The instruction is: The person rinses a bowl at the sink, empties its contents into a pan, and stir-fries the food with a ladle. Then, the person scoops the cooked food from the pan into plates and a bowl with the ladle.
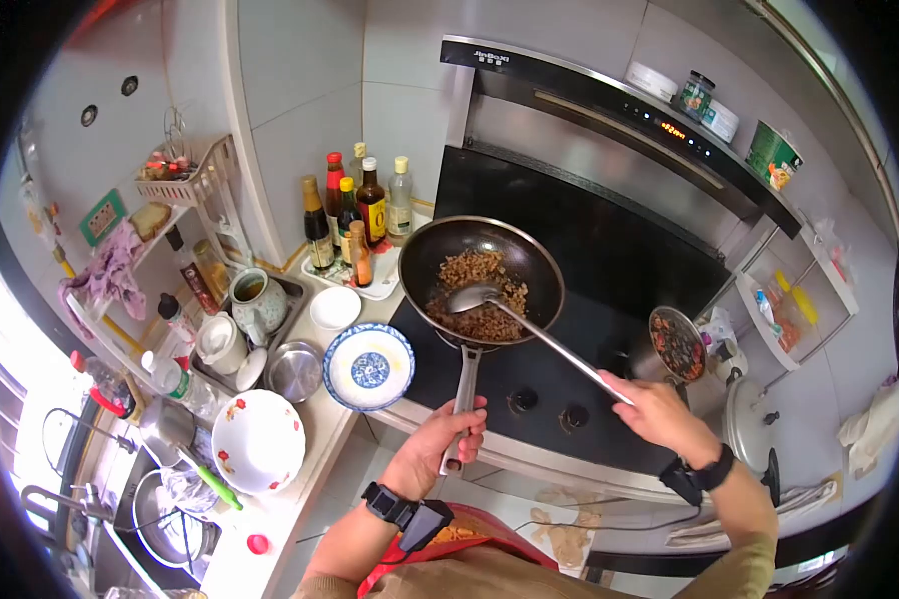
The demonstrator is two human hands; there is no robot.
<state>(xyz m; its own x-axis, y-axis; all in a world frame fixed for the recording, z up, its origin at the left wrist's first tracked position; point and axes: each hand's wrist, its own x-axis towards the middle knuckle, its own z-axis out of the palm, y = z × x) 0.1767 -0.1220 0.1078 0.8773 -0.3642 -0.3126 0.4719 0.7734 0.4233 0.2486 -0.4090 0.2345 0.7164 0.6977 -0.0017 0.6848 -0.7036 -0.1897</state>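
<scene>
A dark frying pan (539,270) on the stove holds browned, crumbly food that looks like minced meat (499,321). My left hand (440,439) is closed around the pan's metal handle (466,384). In my right hand (659,411) is the end of a long metal spatula (549,341). The spatula's head rests among the meat, toward the left of the pan. Just left of the stove stand a blue-patterned plate (370,339) and a small white dish (336,308).
Sauce bottles (372,200) crowd a tray behind the plate. A flowered white bowl (258,442) sits near the sink (135,529). At right are a pan of dark food (676,344) and a lidded pot (747,424). The range hood (589,110) overhangs the stove (589,299).
</scene>
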